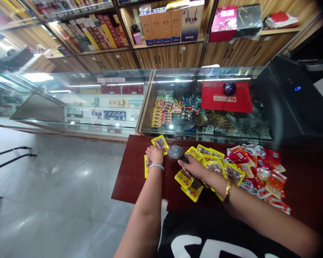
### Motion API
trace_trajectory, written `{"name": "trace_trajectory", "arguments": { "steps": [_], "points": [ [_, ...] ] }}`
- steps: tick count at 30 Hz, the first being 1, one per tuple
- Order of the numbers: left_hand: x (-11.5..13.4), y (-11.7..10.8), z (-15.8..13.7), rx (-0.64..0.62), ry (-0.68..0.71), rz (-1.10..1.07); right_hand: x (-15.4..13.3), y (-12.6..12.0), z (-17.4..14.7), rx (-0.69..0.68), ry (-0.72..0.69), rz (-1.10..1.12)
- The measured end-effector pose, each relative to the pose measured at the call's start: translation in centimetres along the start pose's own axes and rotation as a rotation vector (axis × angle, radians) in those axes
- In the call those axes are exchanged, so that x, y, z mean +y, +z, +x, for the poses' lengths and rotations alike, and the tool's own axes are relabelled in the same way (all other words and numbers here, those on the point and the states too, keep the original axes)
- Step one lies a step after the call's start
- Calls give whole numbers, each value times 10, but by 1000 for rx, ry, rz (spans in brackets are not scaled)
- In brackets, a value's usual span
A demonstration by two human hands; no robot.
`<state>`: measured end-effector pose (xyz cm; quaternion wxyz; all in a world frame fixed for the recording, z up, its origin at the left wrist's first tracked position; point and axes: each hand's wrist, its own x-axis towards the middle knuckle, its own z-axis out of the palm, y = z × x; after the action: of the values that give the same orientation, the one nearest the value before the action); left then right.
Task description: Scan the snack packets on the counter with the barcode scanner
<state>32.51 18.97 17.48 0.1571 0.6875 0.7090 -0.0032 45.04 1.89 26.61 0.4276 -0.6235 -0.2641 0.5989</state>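
My left hand (154, 156), with a pale bangle at the wrist, is on the wooden tabletop with its fingers curled at the lower edge of a yellow snack packet (159, 142). Another yellow snack packet (146, 167) lies partly under that hand. A grey handheld barcode scanner (176, 152) is gripped by its handle in my right hand (193, 167); its head points left, with a small blue light on top. Several yellow snack packets (214, 167) lie around and under my right forearm, which wears a gold bracelet.
Red and orange snack packets (258, 168) are heaped on the right of the dark red tabletop (129, 179). Behind stands a glass display case (148, 104) bearing a red mat (212, 94) and a mouse (229, 88). A dark machine (298, 96) is at the right.
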Motion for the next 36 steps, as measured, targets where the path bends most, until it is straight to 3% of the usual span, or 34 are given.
{"name": "trace_trajectory", "arguments": {
  "steps": [4,8,11,22,27,29,31,34,36],
  "points": [
    [-3,2,-8,-125,38,-169,-6,-4,3,-2,-1,37],
    [-17,4,-31,-283,97,-599,-7,-14,-4,-9,4,99],
    [-25,6,-51,-333,123,-790,-7,-22,-14,-13,16,133],
    [-17,8,-92,-389,180,-877,15,-38,-72,-2,115,255],
    [-9,24,-129,-527,289,-813,26,-38,-94,1,113,197],
    [-14,22,-136,-478,335,-697,34,-36,-99,-27,104,173],
    [-29,14,-131,-280,313,-555,43,-33,-102,-56,102,159],
    [-63,-4,-108,82,125,-255,55,-28,-103,-70,93,146],
    [-84,-13,-90,154,-6,-84,60,-25,-104,-72,95,132]
  ]
}}
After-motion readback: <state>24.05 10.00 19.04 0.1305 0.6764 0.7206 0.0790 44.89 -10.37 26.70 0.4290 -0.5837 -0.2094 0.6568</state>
